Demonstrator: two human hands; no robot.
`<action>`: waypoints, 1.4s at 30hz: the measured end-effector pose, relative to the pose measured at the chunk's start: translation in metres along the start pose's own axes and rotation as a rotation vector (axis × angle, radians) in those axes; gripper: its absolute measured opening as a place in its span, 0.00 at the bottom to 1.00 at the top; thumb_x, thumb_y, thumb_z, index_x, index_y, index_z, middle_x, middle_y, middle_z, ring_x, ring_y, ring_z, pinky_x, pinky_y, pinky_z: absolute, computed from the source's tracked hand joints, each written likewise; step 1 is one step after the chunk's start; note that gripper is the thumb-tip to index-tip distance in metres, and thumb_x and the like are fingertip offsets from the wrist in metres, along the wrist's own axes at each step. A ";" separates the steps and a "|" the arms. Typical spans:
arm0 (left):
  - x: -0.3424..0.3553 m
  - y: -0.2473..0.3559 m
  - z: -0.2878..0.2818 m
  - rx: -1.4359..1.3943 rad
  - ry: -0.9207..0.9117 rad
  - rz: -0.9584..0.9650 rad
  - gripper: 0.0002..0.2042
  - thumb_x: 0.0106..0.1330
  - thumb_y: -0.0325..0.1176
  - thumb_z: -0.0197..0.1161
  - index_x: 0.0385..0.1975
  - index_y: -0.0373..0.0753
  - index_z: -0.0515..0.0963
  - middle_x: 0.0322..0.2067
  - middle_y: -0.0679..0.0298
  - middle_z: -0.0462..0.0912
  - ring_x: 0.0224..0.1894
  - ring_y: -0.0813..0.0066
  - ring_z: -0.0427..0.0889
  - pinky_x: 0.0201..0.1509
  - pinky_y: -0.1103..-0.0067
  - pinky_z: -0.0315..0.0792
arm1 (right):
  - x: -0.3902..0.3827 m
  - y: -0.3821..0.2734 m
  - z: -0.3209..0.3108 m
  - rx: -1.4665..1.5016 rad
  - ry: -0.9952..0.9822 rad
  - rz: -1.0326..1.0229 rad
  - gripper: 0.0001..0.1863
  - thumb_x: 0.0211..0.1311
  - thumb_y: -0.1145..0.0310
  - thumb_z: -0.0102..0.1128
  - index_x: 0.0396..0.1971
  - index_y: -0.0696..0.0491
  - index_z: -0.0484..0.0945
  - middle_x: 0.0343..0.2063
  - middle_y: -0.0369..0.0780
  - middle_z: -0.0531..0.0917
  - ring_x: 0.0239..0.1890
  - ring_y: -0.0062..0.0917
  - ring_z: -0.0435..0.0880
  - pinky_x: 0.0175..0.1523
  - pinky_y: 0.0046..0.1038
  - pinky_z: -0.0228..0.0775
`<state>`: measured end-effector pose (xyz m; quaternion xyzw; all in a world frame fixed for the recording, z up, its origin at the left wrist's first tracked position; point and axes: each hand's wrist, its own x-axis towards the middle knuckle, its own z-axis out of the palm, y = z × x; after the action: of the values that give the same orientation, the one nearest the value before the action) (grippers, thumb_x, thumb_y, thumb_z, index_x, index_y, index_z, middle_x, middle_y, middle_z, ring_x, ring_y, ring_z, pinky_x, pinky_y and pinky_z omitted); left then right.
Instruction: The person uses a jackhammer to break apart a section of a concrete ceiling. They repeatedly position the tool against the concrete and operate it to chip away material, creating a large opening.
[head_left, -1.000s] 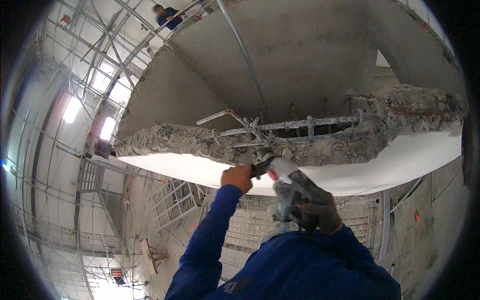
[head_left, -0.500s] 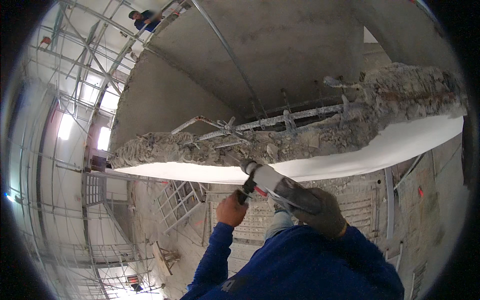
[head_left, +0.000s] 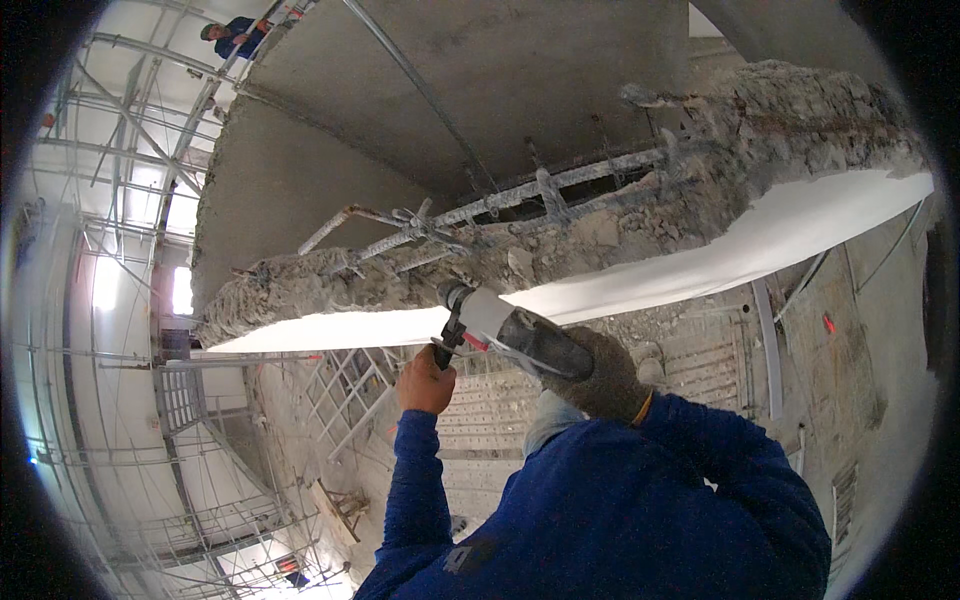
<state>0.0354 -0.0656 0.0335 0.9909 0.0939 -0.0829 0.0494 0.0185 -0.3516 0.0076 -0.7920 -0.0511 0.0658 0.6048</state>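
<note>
Gripping grey power tool (head_left: 515, 335), gloved right hand (head_left: 605, 375), bare left hand (head_left: 425, 380), broken concrete edge (head_left: 560, 245)

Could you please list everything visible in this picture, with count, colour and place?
Power tool: one, white and black, centre, its head against the broken edge.
Concrete slab: one, grey, overhead, with a broken crumbling edge.
Reinforcing bars: several, grey, bared along the break.
Scaffolding: grey tubes, left side.
Another person: one, in blue, top left on the slab.
Left hand: bare, on the tool's side handle; blue sleeve.
Right hand: grey glove, around the tool's body; blue sleeve.
</note>
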 end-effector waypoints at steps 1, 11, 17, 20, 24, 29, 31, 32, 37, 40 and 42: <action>0.001 -0.002 0.001 0.001 -0.002 -0.001 0.16 0.51 0.39 0.65 0.39 0.40 0.79 0.31 0.49 0.84 0.37 0.45 0.82 0.40 0.55 0.75 | -0.004 -0.006 0.001 -0.013 -0.022 0.028 0.26 0.48 0.57 0.70 0.48 0.49 0.77 0.36 0.47 0.84 0.39 0.46 0.84 0.44 0.44 0.77; 0.018 -0.027 0.032 -0.090 -0.015 -0.041 0.12 0.52 0.36 0.63 0.32 0.36 0.80 0.32 0.44 0.83 0.38 0.42 0.82 0.42 0.56 0.76 | -0.002 -0.034 0.011 -0.089 0.040 -0.181 0.31 0.45 0.56 0.73 0.49 0.53 0.75 0.36 0.48 0.84 0.38 0.44 0.84 0.43 0.42 0.77; 0.003 0.019 -0.003 -0.086 -0.116 0.016 0.15 0.53 0.35 0.61 0.40 0.38 0.78 0.33 0.45 0.83 0.40 0.42 0.81 0.45 0.55 0.75 | 0.016 -0.005 -0.041 -0.020 -0.080 -0.263 0.20 0.53 0.57 0.67 0.45 0.49 0.79 0.31 0.46 0.84 0.35 0.40 0.84 0.41 0.39 0.78; -0.029 0.035 -0.027 -0.064 -0.099 0.088 0.17 0.53 0.36 0.61 0.43 0.39 0.76 0.34 0.46 0.83 0.40 0.43 0.81 0.45 0.55 0.75 | -0.024 -0.052 -0.069 -0.570 -0.109 -0.488 0.23 0.55 0.55 0.64 0.50 0.48 0.79 0.29 0.45 0.84 0.32 0.43 0.83 0.37 0.40 0.77; -0.083 0.065 0.015 -0.230 -0.189 0.128 0.21 0.55 0.40 0.63 0.48 0.40 0.75 0.36 0.46 0.82 0.40 0.42 0.79 0.47 0.54 0.73 | -0.089 -0.048 -0.105 -0.246 -0.065 -0.267 0.30 0.41 0.63 0.76 0.46 0.59 0.79 0.40 0.45 0.85 0.42 0.31 0.85 0.48 0.33 0.77; -0.070 0.077 0.064 -0.155 -0.046 0.194 0.18 0.53 0.39 0.62 0.43 0.42 0.75 0.29 0.46 0.82 0.34 0.42 0.82 0.40 0.52 0.75 | -0.095 0.005 -0.104 -0.244 0.041 -0.287 0.19 0.52 0.63 0.68 0.44 0.54 0.80 0.34 0.46 0.84 0.33 0.45 0.82 0.39 0.42 0.76; -0.038 0.071 0.073 -0.139 0.060 0.157 0.14 0.55 0.38 0.61 0.40 0.42 0.76 0.29 0.48 0.83 0.33 0.44 0.83 0.39 0.54 0.76 | -0.092 0.006 -0.070 -0.207 0.105 -0.228 0.22 0.47 0.65 0.71 0.44 0.57 0.80 0.36 0.46 0.84 0.38 0.39 0.84 0.44 0.37 0.76; -0.034 0.068 0.076 -0.165 0.058 0.127 0.12 0.55 0.37 0.60 0.39 0.43 0.77 0.29 0.49 0.83 0.34 0.45 0.83 0.39 0.55 0.77 | -0.090 0.008 -0.061 -0.183 0.145 -0.206 0.24 0.45 0.67 0.73 0.43 0.59 0.80 0.37 0.46 0.85 0.40 0.36 0.85 0.46 0.35 0.77; -0.057 0.075 0.054 -0.095 -0.071 0.095 0.15 0.57 0.37 0.58 0.44 0.45 0.75 0.30 0.48 0.84 0.35 0.45 0.83 0.41 0.54 0.76 | -0.101 0.021 -0.070 -0.415 0.018 -0.342 0.23 0.43 0.64 0.75 0.40 0.57 0.79 0.35 0.47 0.84 0.39 0.41 0.85 0.45 0.38 0.76; -0.096 0.064 0.093 -0.283 -0.048 0.084 0.18 0.54 0.38 0.62 0.45 0.44 0.75 0.36 0.46 0.83 0.38 0.43 0.82 0.42 0.52 0.75 | -0.105 0.030 -0.095 -0.451 -0.034 -0.384 0.23 0.41 0.62 0.76 0.38 0.56 0.80 0.33 0.46 0.85 0.36 0.40 0.86 0.41 0.37 0.77; -0.127 0.075 0.081 -0.300 -0.065 0.072 0.19 0.50 0.39 0.64 0.43 0.43 0.76 0.37 0.51 0.83 0.40 0.45 0.82 0.45 0.54 0.75 | -0.116 0.018 -0.105 -0.308 -0.012 -0.302 0.23 0.40 0.61 0.76 0.36 0.56 0.80 0.31 0.46 0.85 0.33 0.39 0.86 0.38 0.37 0.77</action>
<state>-0.0853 -0.1708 -0.0176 0.9718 0.0681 -0.0983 0.2031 -0.0788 -0.4751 0.0223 -0.8579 -0.1822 -0.0293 0.4795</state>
